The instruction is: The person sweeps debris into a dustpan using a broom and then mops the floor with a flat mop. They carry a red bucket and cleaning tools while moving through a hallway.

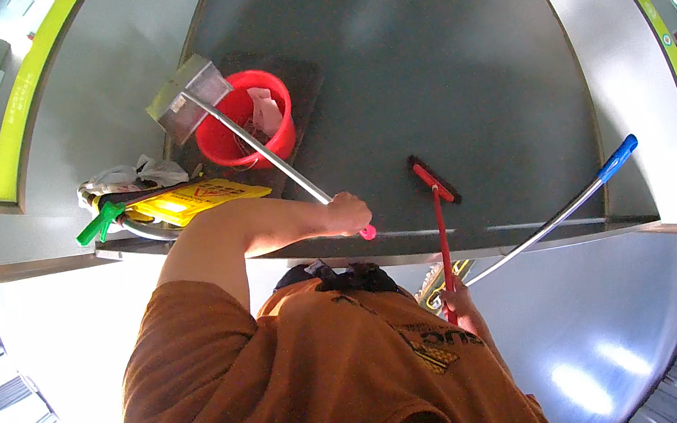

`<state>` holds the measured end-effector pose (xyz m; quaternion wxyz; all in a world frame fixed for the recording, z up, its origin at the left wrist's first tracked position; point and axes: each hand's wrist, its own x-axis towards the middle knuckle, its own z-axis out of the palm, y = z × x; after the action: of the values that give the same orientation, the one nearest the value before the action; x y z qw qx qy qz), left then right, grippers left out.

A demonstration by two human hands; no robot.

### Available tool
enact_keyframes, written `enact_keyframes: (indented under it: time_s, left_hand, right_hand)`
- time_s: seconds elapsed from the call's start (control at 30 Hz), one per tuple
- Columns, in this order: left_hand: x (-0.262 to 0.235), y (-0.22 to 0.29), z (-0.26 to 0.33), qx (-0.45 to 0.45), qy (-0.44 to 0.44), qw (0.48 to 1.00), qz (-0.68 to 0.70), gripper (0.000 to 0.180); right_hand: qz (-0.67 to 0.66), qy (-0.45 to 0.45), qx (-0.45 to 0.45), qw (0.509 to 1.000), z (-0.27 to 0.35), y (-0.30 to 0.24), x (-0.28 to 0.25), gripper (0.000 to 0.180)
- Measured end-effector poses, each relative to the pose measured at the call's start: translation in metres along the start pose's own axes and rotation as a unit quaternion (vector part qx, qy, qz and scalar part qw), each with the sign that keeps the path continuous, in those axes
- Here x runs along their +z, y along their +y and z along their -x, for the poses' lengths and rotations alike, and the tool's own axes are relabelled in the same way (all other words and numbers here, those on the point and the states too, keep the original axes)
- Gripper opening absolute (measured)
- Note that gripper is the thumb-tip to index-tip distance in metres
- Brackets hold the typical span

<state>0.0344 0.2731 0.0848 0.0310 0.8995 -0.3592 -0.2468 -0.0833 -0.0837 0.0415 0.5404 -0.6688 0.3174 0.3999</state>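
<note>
My left hand [347,213] is closed round the silver handle of a long-handled dustpan [202,87], close to the pink knob at its end. The pan, greyish and translucent-looking, is tilted at the far left rim of a red bucket [285,136]; I cannot tell if they touch. Paper and dark debris lie inside the bucket. Lower right, my right hand [462,302] grips the red stick of a broom [441,231]. Its red head with dark bristles is out over the grey floor, ahead of the hand.
A yellow folding floor sign [201,199], a green-handled tool [102,222] and a white plastic bag [144,172] crowd the left wall. A pole with a blue grip [616,159] slants at the right. Pale walls bound the grey floor [454,45]; a dark mat lies under the bucket.
</note>
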Motion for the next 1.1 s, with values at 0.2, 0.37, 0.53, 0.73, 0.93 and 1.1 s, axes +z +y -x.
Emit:
enact_keyframes:
  time_s: [0.2, 0.37, 0.53, 0.73, 0.93, 1.1]
  left_hand:
    - [0.004, -0.006, 0.011, 0.007, -0.017, 1.0, -0.001, 0.016]
    - [-0.006, -0.022, 0.014, -0.02, -0.027, 0.999, 0.004, 0.015]
    - [-0.041, -0.054, 0.033, -0.054, -0.079, 0.995, -0.032, 0.016]
    - [-0.024, -0.122, 0.056, -0.009, -0.021, 0.996, -0.089, 0.012]
    - [-0.059, -0.225, 0.118, -0.002, 0.096, 0.979, -0.178, 0.011]
    - [-0.03, -0.31, 0.166, 0.066, 0.18, 0.962, -0.193, 0.006]
  right_hand:
    - [0.023, -0.004, -0.036, 0.999, -0.003, 0.004, 0.004, 0.049]
    - [0.009, 0.003, -0.012, 1.0, -0.006, 0.003, 0.018, 0.057]
    - [-0.004, 0.016, 0.005, 1.0, 0.017, -0.016, 0.04, 0.047]
    - [0.029, 0.017, -0.014, 0.999, 0.008, -0.009, 0.052, 0.044]
    - [-0.028, 0.07, 0.011, 0.997, 0.006, 0.003, 0.075, 0.051]
    - [-0.035, 0.063, 0.003, 0.997, 0.001, 0.002, 0.1, 0.046]
